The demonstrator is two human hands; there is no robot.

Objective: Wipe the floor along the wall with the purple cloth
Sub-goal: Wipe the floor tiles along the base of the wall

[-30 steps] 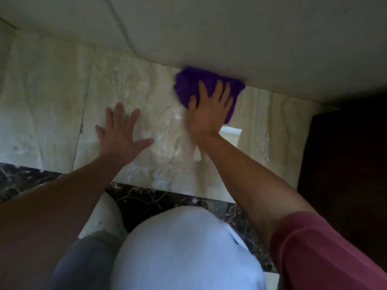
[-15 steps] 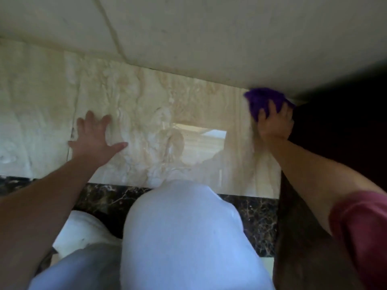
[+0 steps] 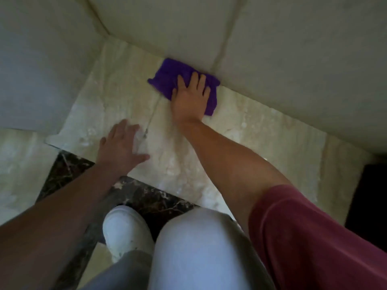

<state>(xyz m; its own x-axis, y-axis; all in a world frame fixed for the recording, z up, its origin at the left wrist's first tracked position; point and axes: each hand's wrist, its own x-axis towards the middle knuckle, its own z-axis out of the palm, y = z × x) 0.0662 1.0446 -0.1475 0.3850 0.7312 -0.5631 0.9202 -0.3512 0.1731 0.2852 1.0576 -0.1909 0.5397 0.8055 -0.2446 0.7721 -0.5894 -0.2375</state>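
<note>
Our right hand lies with fingers spread flat on the purple cloth, pressing it to the floor right against the wall. Our left hand rests open, fingers loosely together, on bare tile nearby.

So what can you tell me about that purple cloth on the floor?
The purple cloth is a deep violet, soft-looking rag, rumpled and folded into a rough slanted patch. It lies flat on the pale marble-look floor tile, its far edge pushed up against the base of the cream wall. The right hand presses on it, palm down with fingers spread, covering its nearer right part. The left hand rests apart on the tile.
</note>
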